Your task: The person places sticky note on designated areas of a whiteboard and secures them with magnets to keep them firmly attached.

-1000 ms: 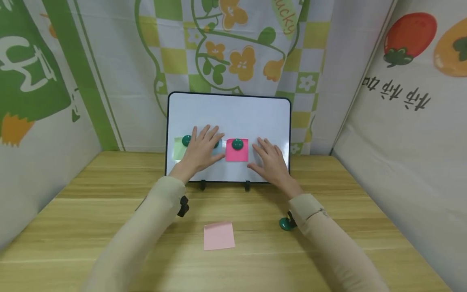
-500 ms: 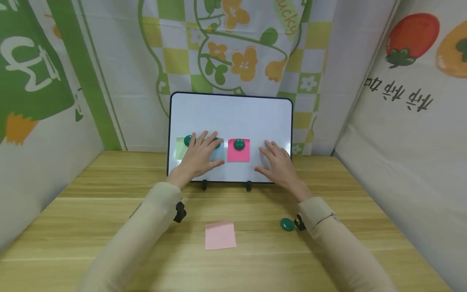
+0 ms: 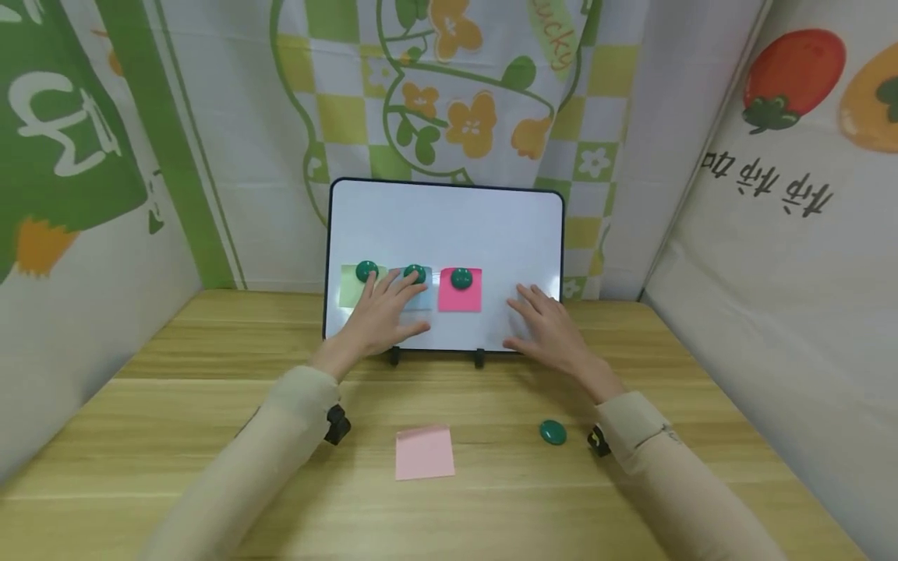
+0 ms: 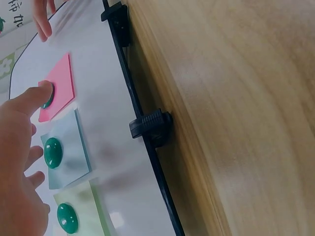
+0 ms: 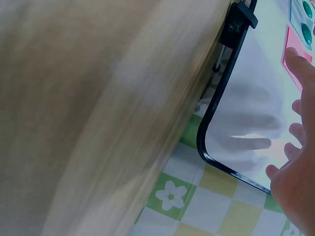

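Observation:
A whiteboard (image 3: 449, 226) with a black rim stands on the wooden table. Three sticky notes are on it in a row: light green (image 4: 83, 206), light blue (image 4: 71, 157) and bright pink (image 3: 460, 302). Each bears a round green magnet (image 3: 461, 278) near its top. My left hand (image 3: 375, 315), fingers spread, is in front of the green and blue notes and holds nothing. To the right of the pink note, my right hand (image 3: 550, 331) is also spread and holds nothing, close before the board's lower right part.
A pale pink sticky note (image 3: 424, 453) lies on the table (image 3: 491, 514) in front of the board. Farther right lies a loose green magnet (image 3: 553, 432). Black clip feet (image 4: 152, 127) hold the board's lower edge. Patterned curtains (image 3: 449, 78) hang behind and at both sides.
Both hands have drawn slightly back and lower; the right has also shifted right, away from the pink note. More of the green and blue notes and their magnets shows. Notes and magnets stay put.

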`<state>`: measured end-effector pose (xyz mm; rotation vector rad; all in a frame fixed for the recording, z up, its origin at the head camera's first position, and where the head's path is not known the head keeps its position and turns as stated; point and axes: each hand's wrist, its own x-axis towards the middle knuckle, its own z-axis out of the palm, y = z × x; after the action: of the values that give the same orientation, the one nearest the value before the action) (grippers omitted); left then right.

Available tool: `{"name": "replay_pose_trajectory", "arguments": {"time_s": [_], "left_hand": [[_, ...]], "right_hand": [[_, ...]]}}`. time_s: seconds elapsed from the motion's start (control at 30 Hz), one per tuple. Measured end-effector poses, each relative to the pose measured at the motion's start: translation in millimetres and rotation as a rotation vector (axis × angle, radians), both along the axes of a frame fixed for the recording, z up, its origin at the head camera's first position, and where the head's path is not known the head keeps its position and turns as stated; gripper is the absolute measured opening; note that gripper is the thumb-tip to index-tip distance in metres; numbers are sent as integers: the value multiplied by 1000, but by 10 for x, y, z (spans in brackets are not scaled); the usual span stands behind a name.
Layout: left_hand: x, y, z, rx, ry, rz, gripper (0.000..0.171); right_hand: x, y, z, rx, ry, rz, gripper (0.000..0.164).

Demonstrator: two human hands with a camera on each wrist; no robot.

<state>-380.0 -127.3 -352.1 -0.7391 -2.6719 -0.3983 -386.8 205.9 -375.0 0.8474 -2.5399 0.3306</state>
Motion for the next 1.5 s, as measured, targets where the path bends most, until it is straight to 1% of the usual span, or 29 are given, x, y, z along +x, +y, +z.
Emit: {"name": "replay_pose_trajectory", "arguments": {"time_s": [0.17,0.37,0.63,0.8,0.93,1.03,1.1,1.3,1.4,1.5], "left_hand": [[39,30,-50,-9,11,3,71],[81,55,-78,-10,-13,-15,72],[124,58,-66,40,-47,-33,70],[157,47,-104,32,-66,-46,68],[200,27,-146,29,-64,-71,66],[245,11,-171,38,-50,-102,63],[275,5,-185,48,-42,-117,62],[325,-27,-223,65,-30,-134,63],[342,-46,-249,63,-34,-140,63],[360,-53,-271,58,-42,-146,58]], "right_hand": [[72,41,-19,6,-5,27,75],[124,60,-46,25,-9,61,77],[181,139,-68,65,-46,40,79],[227,180,-82,79,-71,53,81],[256,223,-104,91,-63,86,82],[283,260,-115,113,-63,111,83],[308,282,-114,125,-92,122,83],[425,323,-81,130,-260,114,83],[472,342,-70,131,-308,129,84],[504,367,-72,152,-342,141,84]]}}
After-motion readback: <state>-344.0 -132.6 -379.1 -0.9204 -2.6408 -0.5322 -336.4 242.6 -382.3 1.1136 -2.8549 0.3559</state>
